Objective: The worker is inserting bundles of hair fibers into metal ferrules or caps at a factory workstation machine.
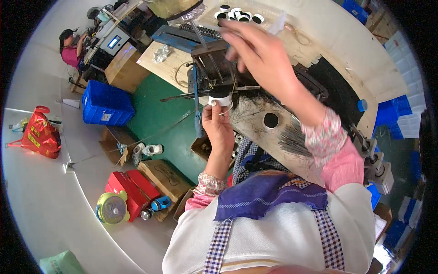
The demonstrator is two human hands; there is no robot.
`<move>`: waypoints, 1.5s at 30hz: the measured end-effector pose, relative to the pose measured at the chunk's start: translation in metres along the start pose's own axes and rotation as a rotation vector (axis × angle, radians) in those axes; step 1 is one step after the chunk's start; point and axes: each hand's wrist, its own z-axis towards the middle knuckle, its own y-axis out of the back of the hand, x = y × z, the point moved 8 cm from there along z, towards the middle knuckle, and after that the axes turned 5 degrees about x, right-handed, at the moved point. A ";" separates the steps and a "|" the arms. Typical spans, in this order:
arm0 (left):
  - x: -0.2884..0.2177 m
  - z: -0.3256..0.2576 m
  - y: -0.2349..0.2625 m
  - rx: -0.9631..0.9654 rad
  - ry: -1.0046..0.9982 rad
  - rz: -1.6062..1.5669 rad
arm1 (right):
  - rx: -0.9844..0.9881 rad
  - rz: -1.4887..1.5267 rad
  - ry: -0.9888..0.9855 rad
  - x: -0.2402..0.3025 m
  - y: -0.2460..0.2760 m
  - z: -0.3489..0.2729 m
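Hands work over a worn wooden workbench (319, 59) with a round hole (271, 120) in its dark, scratched top. The left hand (218, 125) pinches a small white round spool with a black top (220, 97) between thumb and fingertips, holding it up against the foot of a blue and grey metal bench press (207, 59) that stands at the near edge of the bench. The right hand (260, 52) is raised above the press, blurred, its fingers loosely spread and curled around nothing that can be made out; whether it touches the press handle cannot be told. Farther back on the bench lies a cluster of small black-and-white rings (237, 14) beside clear plastic bags. Down on the green floor to the left sit a blue plastic crate (107, 104), brown cardboard boxes (165, 179), a red flat case (130, 191), a small yellow-green round fan (112, 208) and a red printed carrier bag (41, 134). Another person in a pink top (69, 48) sits at a machine well apart, at the upper left.
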 end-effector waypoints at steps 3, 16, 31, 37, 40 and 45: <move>0.000 0.005 -0.004 0.026 -0.015 -0.019 | 0.187 -0.046 0.058 0.003 -0.026 0.038; 0.000 0.011 -0.008 0.015 -0.051 0.012 | 0.179 0.077 0.050 -0.019 -0.057 0.061; 0.006 0.037 -0.024 -0.152 -0.115 0.231 | 0.157 0.240 0.175 0.050 -0.036 0.112; 0.005 0.040 -0.032 -0.196 -0.079 0.352 | 0.186 0.249 0.084 0.014 -0.048 0.100; 0.004 0.038 -0.032 -0.198 -0.088 0.337 | 0.232 0.249 -0.007 0.008 -0.048 0.089; 0.007 0.042 -0.028 -0.132 -0.128 0.240 | 0.192 0.361 -0.082 0.025 -0.022 0.067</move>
